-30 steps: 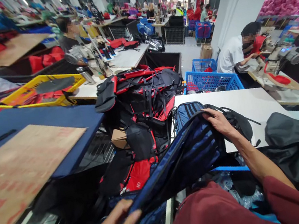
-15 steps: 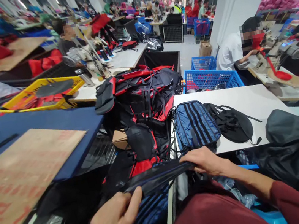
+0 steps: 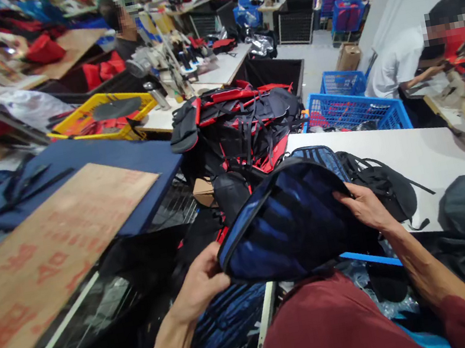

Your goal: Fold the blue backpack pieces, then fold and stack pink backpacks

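Note:
Between my two hands hangs a dark blue fabric bag piece (image 3: 286, 224) with black edging, its striped face bowed toward me. My left hand (image 3: 201, 281) is closed on its left edge, thumb against the trim. Its right edge is pinched in my right hand (image 3: 366, 204). Behind it, partly covered, a blue striped bag (image 3: 324, 158) lies on the white table (image 3: 388, 137). Beside that bag is a round black piece with straps (image 3: 390, 188). Below my left hand, more blue striped fabric (image 3: 227, 325) lies in a heap.
Ahead is a pile of black and red backpacks (image 3: 236, 119). A cardboard sheet (image 3: 61, 252) rests on a navy-covered table (image 3: 134, 155) at left. Blue crates (image 3: 356, 110) and a yellow crate (image 3: 99, 107) stand farther off. A person in a white shirt (image 3: 399, 60) works at right.
The fabric piece, earlier stretched low as a dark narrow band, is now raised and opened out, showing its blue striped face. Both hands have moved with it, and the view has turned left.

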{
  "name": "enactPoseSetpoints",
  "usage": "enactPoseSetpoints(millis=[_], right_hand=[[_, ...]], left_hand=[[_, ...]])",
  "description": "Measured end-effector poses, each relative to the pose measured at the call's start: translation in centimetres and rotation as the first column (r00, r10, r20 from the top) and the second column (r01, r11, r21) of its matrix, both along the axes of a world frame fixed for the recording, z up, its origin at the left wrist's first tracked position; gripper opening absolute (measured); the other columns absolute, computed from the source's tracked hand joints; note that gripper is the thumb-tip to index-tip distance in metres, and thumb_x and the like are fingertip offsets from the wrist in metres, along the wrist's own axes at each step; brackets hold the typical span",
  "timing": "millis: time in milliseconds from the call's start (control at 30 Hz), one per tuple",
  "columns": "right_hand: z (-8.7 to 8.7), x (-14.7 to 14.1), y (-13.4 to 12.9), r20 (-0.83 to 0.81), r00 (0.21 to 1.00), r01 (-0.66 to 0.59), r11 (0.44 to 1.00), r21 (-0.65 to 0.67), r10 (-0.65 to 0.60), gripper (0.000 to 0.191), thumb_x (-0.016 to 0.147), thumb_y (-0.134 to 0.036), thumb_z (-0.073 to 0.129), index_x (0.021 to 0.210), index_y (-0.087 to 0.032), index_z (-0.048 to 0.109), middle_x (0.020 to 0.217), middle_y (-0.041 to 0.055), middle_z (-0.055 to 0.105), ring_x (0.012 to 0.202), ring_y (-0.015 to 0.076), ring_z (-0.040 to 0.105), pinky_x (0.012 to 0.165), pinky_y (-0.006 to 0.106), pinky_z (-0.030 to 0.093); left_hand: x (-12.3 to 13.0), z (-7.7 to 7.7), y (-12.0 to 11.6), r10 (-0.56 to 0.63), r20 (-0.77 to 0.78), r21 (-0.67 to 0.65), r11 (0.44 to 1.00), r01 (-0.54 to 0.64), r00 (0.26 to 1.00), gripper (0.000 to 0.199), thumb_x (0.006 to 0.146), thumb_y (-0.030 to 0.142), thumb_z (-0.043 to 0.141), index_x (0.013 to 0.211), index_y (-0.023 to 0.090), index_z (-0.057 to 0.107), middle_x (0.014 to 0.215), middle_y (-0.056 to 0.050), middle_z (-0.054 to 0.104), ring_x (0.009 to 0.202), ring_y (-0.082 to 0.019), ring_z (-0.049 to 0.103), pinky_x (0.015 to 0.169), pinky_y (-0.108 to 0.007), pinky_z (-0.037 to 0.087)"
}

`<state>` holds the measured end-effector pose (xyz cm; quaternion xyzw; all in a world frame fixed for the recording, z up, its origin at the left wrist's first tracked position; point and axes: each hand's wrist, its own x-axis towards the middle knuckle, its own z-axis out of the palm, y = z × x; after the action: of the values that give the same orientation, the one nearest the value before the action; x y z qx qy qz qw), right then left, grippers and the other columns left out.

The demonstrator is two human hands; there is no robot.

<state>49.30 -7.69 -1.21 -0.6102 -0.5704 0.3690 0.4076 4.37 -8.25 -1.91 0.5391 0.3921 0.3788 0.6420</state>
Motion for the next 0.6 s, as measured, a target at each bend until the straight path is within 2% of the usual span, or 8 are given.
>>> enactPoseSetpoints(millis=[67,167,267,333,367,433,500,600], right_hand=[[-0.5,0.5,0.1,-0.004,0.999,0.043,0.999,-0.012,-0.043,0.045,0.095,-0.063,0.072,0.094,-0.018,0.077,0.088,0.0016,0.069,0.081,0.019,0.057,0.071,0.027,0.047],[-0.9,0.8,0.1,0.003,0.999,0.039,0.999,-0.034,-0.039,0.045,0.094,-0.063,0.075,0.094,-0.018,0.079,0.089,0.0021,0.072,0.081,0.0199,0.06,0.071,0.027,0.049],[-0.8,0.5,0.4,0.017,1.0,0.004,0.999,-0.05,-0.003,0.048,0.094,-0.065,0.076,0.095,-0.018,0.079,0.09,0.0029,0.075,0.082,0.0204,0.063,0.072,0.028,0.051],[-0.6,0.5,0.9,0.043,0.997,0.066,0.996,-0.054,-0.064,0.053,0.091,-0.07,0.076,0.091,-0.017,0.078,0.084,0.003,0.074,0.076,0.0198,0.062,0.067,0.028,0.05],[-0.5,0.7,1.2,0.059,0.991,0.121,0.991,-0.053,-0.118,0.056,0.09,-0.073,0.076,0.089,-0.017,0.077,0.08,0.0028,0.073,0.072,0.0193,0.061,0.063,0.028,0.048],[-0.2,1.5,1.8,0.093,0.97,0.231,0.972,-0.052,-0.226,0.061,0.086,-0.077,0.077,0.088,-0.016,0.077,0.075,0.003,0.072,0.068,0.0194,0.06,0.059,0.029,0.047],[-0.3,2.8,2.5,0.117,0.95,0.299,0.952,-0.07,-0.29,0.063,0.084,-0.077,0.079,0.095,-0.015,0.079,0.08,0.005,0.076,0.072,0.0218,0.065,0.062,0.03,0.05],[-1.3,5.9,4.3,0.178,0.911,0.389,0.918,-0.076,-0.371,0.069,0.086,-0.077,0.077,0.112,-0.013,0.082,0.097,0.0103,0.083,0.086,0.0277,0.073,0.072,0.034,0.057]], left_hand=[[1.7,0.4,1.3,0.088,-0.013,0.054,0.995,-0.087,0.996,0.054,0.077,0.065,0.094,0.084,0.02,0.064,0.078,0.001,0.06,0.072,-0.016,0.055,0.067,-0.025,0.048],[3.5,0.9,5.0,0.273,-0.252,0.262,0.943,-0.206,0.929,0.036,0.088,0.047,0.086,0.081,0.022,0.061,0.074,0.003,0.056,0.068,-0.015,0.051,0.066,-0.025,0.044],[4.9,0.3,9.3,0.599,-0.402,0.624,0.733,-0.271,0.693,0.018,0.097,0.031,0.072,0.083,0.023,0.065,0.08,0.0,0.062,0.074,-0.018,0.058,0.069,-0.028,0.045],[6.0,-0.4,11.4,0.737,-0.374,0.775,0.582,-0.246,0.563,0.01,0.103,0.028,0.063,0.102,0.024,0.073,0.097,-0.005,0.072,0.086,-0.022,0.067,0.073,-0.03,0.049],[6.7,-0.6,12.0,0.761,-0.358,0.812,0.539,-0.221,0.541,0.017,0.106,0.029,0.061,0.116,0.025,0.075,0.107,-0.007,0.075,0.092,-0.023,0.071,0.075,-0.03,0.051],[8.1,-0.6,12.6,0.753,-0.347,0.844,0.51,-0.164,0.559,0.032,0.112,0.033,0.056,0.14,0.027,0.072,0.113,-0.008,0.078,0.094,-0.022,0.074,0.076,-0.028,0.053],[9.4,0.1,12.5,0.713,-0.335,0.849,0.511,-0.13,0.616,0.039,0.116,0.035,0.051,0.151,0.029,0.07,0.105,-0.005,0.078,0.085,-0.018,0.074,0.075,-0.025,0.052],[10.4,1.4,12.5,0.603,-0.278,0.798,0.579,-0.17,0.748,0.044,0.118,0.041,0.05,0.159,0.032,0.065,0.11,-0.004,0.078,0.087,-0.015,0.073,0.083,-0.024,0.054]])
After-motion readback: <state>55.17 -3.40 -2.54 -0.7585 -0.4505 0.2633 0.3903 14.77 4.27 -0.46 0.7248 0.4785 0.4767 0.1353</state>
